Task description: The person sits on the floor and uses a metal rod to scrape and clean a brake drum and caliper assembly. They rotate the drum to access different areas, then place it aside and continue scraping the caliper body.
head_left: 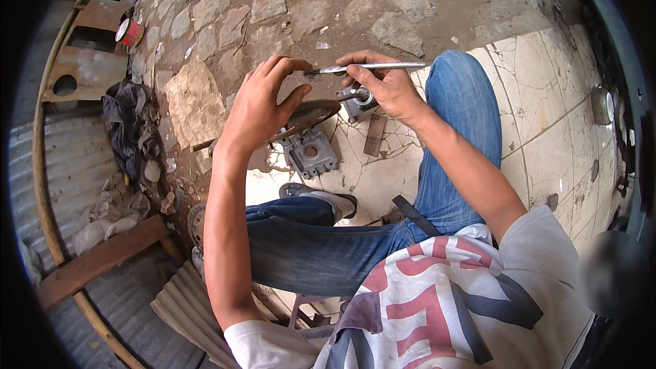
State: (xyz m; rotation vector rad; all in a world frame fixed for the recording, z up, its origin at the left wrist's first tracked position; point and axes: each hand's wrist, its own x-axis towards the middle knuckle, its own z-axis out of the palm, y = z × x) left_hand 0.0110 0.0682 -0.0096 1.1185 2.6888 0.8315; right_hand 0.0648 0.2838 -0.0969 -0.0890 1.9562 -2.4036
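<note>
My right hand (388, 87) pinches the silvery handle of a slim brush (383, 65) between thumb and fingers. The handle lies nearly level, and dark bristles show at its left end. Beside those bristles, my left hand (265, 99) has its fingers bent and its thumb apart from the index finger. Whether a fingertip touches the bristles I cannot make out. Below both hands is a dark, rounded piece (309, 116), partly hidden by my left hand. A grey metal casting with a round hole (311, 153) lies on the tiles, and another grey metal part (358, 104) sits behind it.
A flat rusty bar (374, 135) lies on the cracked tiles. At the left are a cardboard piece (195, 102), a dark cloth (130, 123), a red can (129, 33) and a wooden beam (102, 260) over corrugated metal. Stone paving (307, 0) stretches beyond.
</note>
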